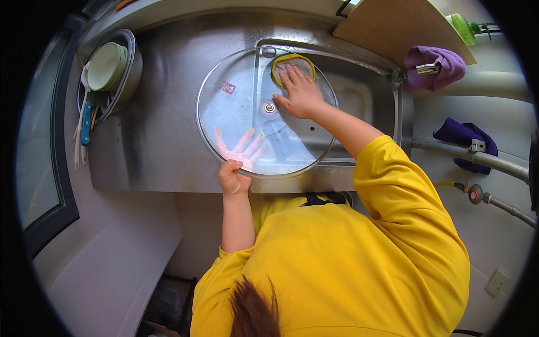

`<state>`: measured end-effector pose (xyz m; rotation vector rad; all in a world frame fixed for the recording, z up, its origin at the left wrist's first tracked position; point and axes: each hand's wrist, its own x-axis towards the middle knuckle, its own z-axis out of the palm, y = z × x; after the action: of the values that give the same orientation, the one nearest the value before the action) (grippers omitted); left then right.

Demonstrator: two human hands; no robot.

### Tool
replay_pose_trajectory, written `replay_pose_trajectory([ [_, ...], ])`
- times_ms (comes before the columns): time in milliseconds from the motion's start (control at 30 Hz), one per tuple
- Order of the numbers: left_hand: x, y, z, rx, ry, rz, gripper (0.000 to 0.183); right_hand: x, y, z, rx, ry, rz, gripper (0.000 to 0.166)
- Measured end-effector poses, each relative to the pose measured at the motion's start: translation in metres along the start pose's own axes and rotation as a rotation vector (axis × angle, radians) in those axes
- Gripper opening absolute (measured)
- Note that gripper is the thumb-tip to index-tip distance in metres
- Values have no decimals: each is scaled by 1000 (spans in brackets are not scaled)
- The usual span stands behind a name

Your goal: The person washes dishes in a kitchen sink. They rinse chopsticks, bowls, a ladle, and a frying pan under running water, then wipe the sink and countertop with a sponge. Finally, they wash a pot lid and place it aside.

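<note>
A large round glass pot lid [236, 113] with a metal rim lies over the steel sink [358, 92] and its left ledge. My left hand [238, 168] grips the near rim, thumb on top and fingers spread beneath, showing through the glass. Under my right hand [300, 92], laid flat with the fingers extended, is a round grey cloth pad [312, 70] with a yellow edge, pressed on the far right part of the lid. A screw fitting [270, 108] sits at the lid's centre, and a red sticker [228, 87] is on its left part.
On the counter [168, 105] at the left stands a metal basin [134, 71] with green bowls [105, 67], white spoons and a blue-handled utensil [87, 124]. A wooden board [391, 29] leans at the back right. Purple cloths [448, 67] hang near a tap and pipes [501, 164] on the right.
</note>
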<state>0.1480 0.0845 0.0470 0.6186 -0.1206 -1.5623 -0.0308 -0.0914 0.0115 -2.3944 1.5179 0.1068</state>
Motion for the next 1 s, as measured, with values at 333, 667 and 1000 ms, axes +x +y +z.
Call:
replay_pose_trajectory([
  [333,3,-1,-10,2,21,-45,95,-2,-93,3,375,-195,-524,72],
  [667,0,2,-17,-58,66,47,91,40,-56,-8,30,-112,-216,74],
  [1000,4,8,-17,-106,93,63,95,-24,-7,-49,-229,-277,9,75],
])
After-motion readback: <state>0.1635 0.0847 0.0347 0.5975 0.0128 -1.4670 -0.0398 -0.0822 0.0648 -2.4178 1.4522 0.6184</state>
